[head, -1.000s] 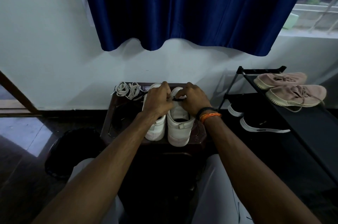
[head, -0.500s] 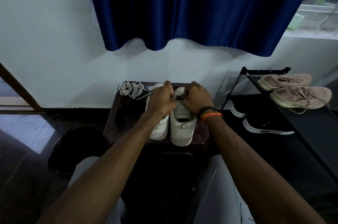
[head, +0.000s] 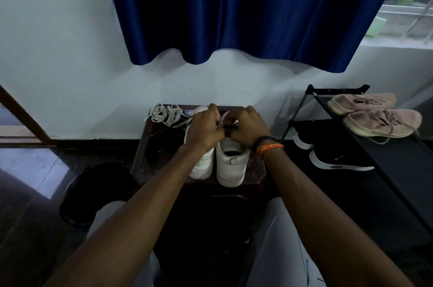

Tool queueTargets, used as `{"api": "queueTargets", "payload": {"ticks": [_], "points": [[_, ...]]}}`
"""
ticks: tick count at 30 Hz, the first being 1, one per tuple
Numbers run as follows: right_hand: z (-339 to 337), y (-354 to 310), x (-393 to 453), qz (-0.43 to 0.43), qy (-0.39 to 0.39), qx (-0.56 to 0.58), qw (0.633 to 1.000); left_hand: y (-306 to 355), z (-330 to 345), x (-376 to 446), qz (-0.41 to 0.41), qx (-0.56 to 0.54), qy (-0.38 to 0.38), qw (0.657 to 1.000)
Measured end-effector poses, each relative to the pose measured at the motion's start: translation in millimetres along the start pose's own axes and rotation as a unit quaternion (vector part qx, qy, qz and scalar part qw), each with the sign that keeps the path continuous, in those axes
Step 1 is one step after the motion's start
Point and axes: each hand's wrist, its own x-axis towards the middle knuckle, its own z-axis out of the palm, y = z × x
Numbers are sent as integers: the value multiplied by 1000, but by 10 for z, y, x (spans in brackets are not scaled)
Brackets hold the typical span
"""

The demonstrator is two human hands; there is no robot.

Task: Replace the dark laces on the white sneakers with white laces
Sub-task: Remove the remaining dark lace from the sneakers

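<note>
Two hands at the right sneaker (head: 230,160), early stage.
Your left hand (head: 203,131) and right hand (head: 247,128) pinch its dark lace (head: 230,126); white laces (head: 166,115) wait unused.

On the desk (head: 145,146), bare room lies left of the white sneakers (head: 230,165); white laces (head: 166,115) crowd the far-left corner. The shoe rack (head: 398,169) blocks the right, seemingly close.

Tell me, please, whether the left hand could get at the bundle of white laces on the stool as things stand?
Probably yes: the bundle of white flat laces lies uncovered on the dark brown stool, just left of the left hand, with nothing between them. That hand is busy at the dark lace, though.
</note>
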Motion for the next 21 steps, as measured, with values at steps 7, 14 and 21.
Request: {"api": "queueTargets", "payload": {"ticks": [7, 14, 21], "points": [[78, 21, 68, 18, 10, -56, 998, 18, -17, -1, 1, 0, 6, 1000], [-270, 383, 26, 230, 198, 34, 952, -35, 23, 22, -7, 25, 20, 999], [-179, 267, 42, 92, 79, 38, 992, -9, 29, 15, 0, 35, 21, 999]]}}
